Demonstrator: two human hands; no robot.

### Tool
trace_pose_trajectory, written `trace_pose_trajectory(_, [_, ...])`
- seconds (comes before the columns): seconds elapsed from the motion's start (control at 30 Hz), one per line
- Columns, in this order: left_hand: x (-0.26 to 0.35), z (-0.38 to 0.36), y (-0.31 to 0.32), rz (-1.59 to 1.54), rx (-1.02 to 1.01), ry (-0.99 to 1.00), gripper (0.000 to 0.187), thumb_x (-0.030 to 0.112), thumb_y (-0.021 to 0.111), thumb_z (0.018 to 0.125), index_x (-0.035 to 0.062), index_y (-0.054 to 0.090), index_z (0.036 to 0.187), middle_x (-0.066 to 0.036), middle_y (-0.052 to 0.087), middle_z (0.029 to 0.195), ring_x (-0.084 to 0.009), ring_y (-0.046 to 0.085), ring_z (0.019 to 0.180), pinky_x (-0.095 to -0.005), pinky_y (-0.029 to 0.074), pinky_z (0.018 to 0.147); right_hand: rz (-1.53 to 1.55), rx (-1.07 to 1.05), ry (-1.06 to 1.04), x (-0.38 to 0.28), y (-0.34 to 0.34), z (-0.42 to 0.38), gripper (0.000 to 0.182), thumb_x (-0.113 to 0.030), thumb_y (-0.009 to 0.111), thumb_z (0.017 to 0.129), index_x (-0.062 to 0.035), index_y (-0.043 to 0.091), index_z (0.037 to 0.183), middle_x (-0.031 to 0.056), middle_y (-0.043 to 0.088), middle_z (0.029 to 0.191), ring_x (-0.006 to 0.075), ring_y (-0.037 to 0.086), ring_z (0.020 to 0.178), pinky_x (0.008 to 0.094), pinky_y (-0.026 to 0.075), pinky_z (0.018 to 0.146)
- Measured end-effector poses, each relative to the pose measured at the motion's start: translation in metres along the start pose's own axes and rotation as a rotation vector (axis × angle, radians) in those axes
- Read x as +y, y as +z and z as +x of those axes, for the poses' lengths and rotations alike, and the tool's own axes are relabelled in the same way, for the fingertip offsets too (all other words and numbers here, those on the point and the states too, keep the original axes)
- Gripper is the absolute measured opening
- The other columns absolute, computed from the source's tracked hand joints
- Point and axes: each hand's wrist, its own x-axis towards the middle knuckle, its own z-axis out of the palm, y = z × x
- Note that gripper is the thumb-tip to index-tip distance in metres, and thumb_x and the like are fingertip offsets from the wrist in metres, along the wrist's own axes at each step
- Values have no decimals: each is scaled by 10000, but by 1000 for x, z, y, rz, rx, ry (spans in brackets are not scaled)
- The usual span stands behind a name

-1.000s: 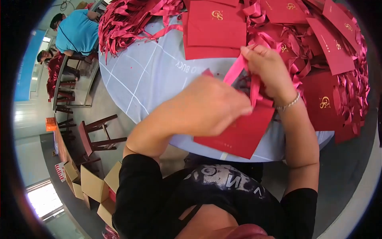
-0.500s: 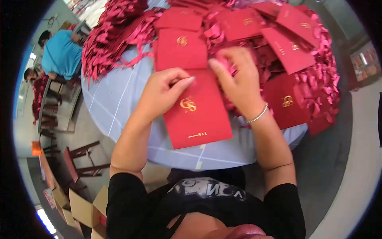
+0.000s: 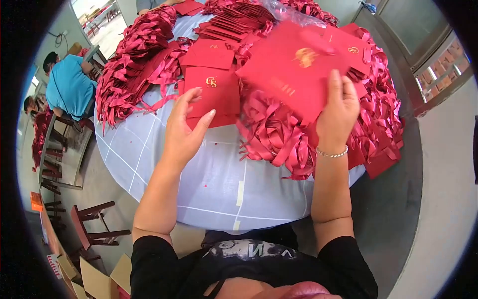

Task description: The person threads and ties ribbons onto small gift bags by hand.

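My right hand (image 3: 339,107) grips a red bag with a gold logo (image 3: 294,74) by its lower right edge; the bag is blurred and tilted above the heap. My left hand (image 3: 188,122) has thumb and fingers apart, holding nothing, close to a stack of flat red bags (image 3: 211,92) with gold print. Pink-red ribbons (image 3: 279,132) spill out beneath the held bag. Further right lie more red bags (image 3: 348,50) among ribbons.
The round table (image 3: 209,179) has a pale blue checked cloth. Bundles of ribboned bags (image 3: 132,70) stand at its left. Beyond are a person in blue (image 3: 72,87), a wooden stool (image 3: 94,226) and open cardboard boxes (image 3: 99,274). A wall (image 3: 443,164) is at right.
The red bag that lay in front of me is now up and to the right in my right hand. My left hand has opened, and the view has shifted.
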Motion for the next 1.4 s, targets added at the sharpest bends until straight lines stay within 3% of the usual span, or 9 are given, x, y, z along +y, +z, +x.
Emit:
trace_pose_trajectory(0.17, [-19, -2, 4, 302, -137, 79, 665, 195, 764, 853, 27, 469, 1425, -185, 479, 1449, -320, 457, 1357, -445, 361, 1126, 54, 14, -204, 3, -18, 24, 480, -56, 623, 983, 30, 442, 1420, 104, 577, 1283, 141, 588, 1092, 300, 484, 968])
trace_pose_trajectory(0.27, [-22, -5, 5, 455, -191, 55, 772, 271, 792, 826, 43, 425, 1466, -227, 366, 1529, -394, 329, 1437, -470, 304, 1166, -152, 235, -252, 23, -32, 30, 684, 8, 613, 954, 36, 251, 1535, 189, 355, 1517, 218, 422, 1355, 350, 378, 1118])
trace_pose_trajectory(0.3, [-23, -5, 6, 517, -192, 54, 817, 296, 802, 814, 53, 404, 1484, -234, 319, 1557, -410, 283, 1457, -472, 286, 1177, -86, 118, -216, 8, -27, 24, 754, 3, 640, 916, 43, 219, 1541, 243, 161, 1610, 305, 287, 1462, 384, 312, 1169])
trace_pose_trajectory(0.43, [-23, -2, 7, 591, -172, -51, 982, 335, 855, 745, 94, 326, 1537, -237, 178, 1625, -452, 176, 1490, -466, 254, 1196, -751, 124, -342, 17, -44, 32, 901, -128, 757, 839, 3, 222, 1552, 353, 42, 1597, 429, 125, 1506, 466, 206, 1207])
trace_pose_trajectory(0.6, [-30, 5, 6, 532, -124, -112, 1048, 309, 889, 692, 118, 314, 1548, -231, 157, 1634, -425, 213, 1486, -461, 259, 1198, -1365, 4, -451, 20, -28, 15, 1099, -328, 887, 709, -70, 244, 1562, 444, 10, 1546, 572, 18, 1467, 628, 151, 1179])
trace_pose_trajectory(0.77, [-50, 8, 3, 570, -111, -24, 966, 284, 873, 711, 110, 373, 1519, -232, 201, 1620, -410, 254, 1472, -452, 275, 1193, -1661, -281, -423, 11, -10, -3, 1096, -445, 912, 625, -159, 363, 1530, 294, 89, 1614, 543, 71, 1476, 723, 241, 1094])
trace_pose_trajectory(0.87, [-53, 8, 5, 598, -98, 11, 909, 274, 862, 724, 103, 412, 1496, -230, 235, 1608, -410, 270, 1462, -451, 283, 1190, -1665, -385, -407, 24, -14, -2, 1034, -460, 908, 620, -167, 434, 1491, 289, 139, 1604, 537, 117, 1470, 721, 256, 1088])
trace_pose_trajectory(1.03, [-54, 9, 3, 598, -89, 2, 894, 275, 862, 722, 100, 430, 1484, -218, 263, 1595, -406, 278, 1456, -452, 295, 1186, -1760, -450, -389, 18, -3, -8, 1111, -509, 910, 581, -44, 436, 1471, 280, 160, 1601, 563, 120, 1457, 735, 250, 1081])
trace_pose_trajectory(1.4, [-53, 13, -2, 508, -16, 78, 809, 233, 881, 670, 35, 530, 1371, -158, 460, 1367, -354, 430, 1289, -428, 383, 1105, -2045, -356, -267, 17, -3, 60, 884, -574, 762, 770, -64, 499, 1442, 236, 276, 1587, 482, 246, 1454, 730, 273, 1080])
